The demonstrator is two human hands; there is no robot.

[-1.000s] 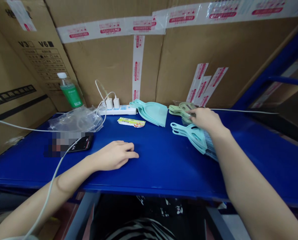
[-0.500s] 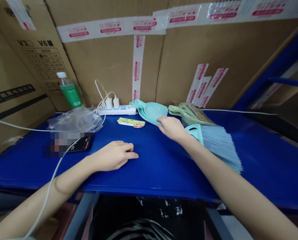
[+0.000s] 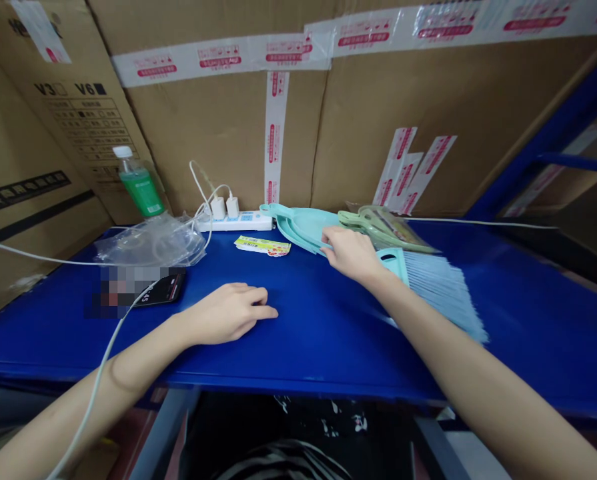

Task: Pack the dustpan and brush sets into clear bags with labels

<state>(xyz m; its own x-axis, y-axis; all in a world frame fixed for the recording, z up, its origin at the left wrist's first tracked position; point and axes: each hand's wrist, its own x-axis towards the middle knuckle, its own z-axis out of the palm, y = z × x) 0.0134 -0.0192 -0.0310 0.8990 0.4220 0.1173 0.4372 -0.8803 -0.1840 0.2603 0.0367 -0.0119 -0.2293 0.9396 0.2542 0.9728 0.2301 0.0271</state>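
My right hand [image 3: 351,252] is closed at the near right edge of a light blue dustpan [image 3: 311,223], with the fingertips partly hidden. A second light blue rim shows just under that dustpan. Beside my right wrist lies a blue hand brush [image 3: 435,283], its bristles fanned to the right and partly covered by my forearm. Behind my hand is a green dustpan-like piece [image 3: 378,227], partly in clear plastic. My left hand [image 3: 233,312] rests on the blue tabletop [image 3: 303,347], holding nothing, its fingers loosely bent and apart.
A white power strip [image 3: 251,220] with two plugged chargers stands against the cardboard [image 3: 218,127]. Near it lies a yellow-and-white packet [image 3: 262,245]. To the left are crumpled clear plastic [image 3: 151,243], a green-labelled bottle [image 3: 141,187] and a dark phone [image 3: 161,288]. A white cable [image 3: 95,400] crosses my left forearm.
My right hand has shifted slightly right, and the upper dustpan now sits lower and flatter against the rim below. My left hand has stayed in place.
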